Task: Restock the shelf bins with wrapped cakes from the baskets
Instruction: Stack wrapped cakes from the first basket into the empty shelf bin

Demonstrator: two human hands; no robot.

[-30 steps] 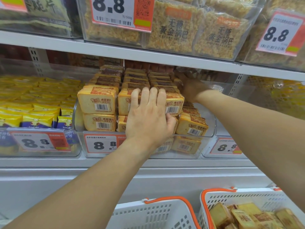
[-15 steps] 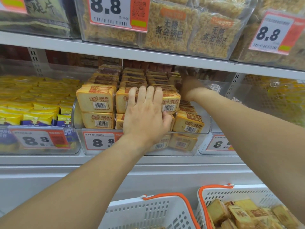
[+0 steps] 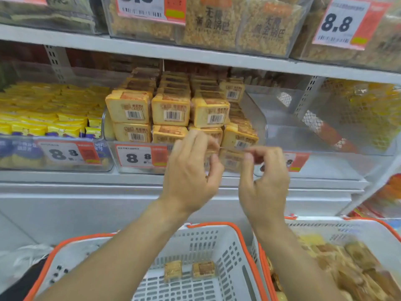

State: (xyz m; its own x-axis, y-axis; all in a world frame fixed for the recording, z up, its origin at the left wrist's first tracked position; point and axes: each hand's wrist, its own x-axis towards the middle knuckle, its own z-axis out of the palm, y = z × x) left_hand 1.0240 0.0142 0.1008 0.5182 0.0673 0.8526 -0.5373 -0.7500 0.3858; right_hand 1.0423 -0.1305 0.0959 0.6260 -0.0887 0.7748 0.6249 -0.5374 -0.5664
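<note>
Bin's (image 3: 258, 118) right side seemingly open

The left hand (image 3: 191, 170) and right hand (image 3: 263, 177) are motion-blurred, so whether their loosely curled fingers hold anything cannot be told; they cover the lower front cakes and part of the middle bin (image 3: 138, 168), including the right end of its price tag (image 3: 141, 156). The price tag behind the right hand (image 3: 296, 161) shows only an orange corner. The heaped cakes in the right basket (image 3: 368, 227) are smeared and run off the frame's right and bottom edges. The top price tag (image 3: 149, 7) is cut by the upper edge. Print on the two cakes in the left basket (image 3: 238, 253) is too small to read.
</note>
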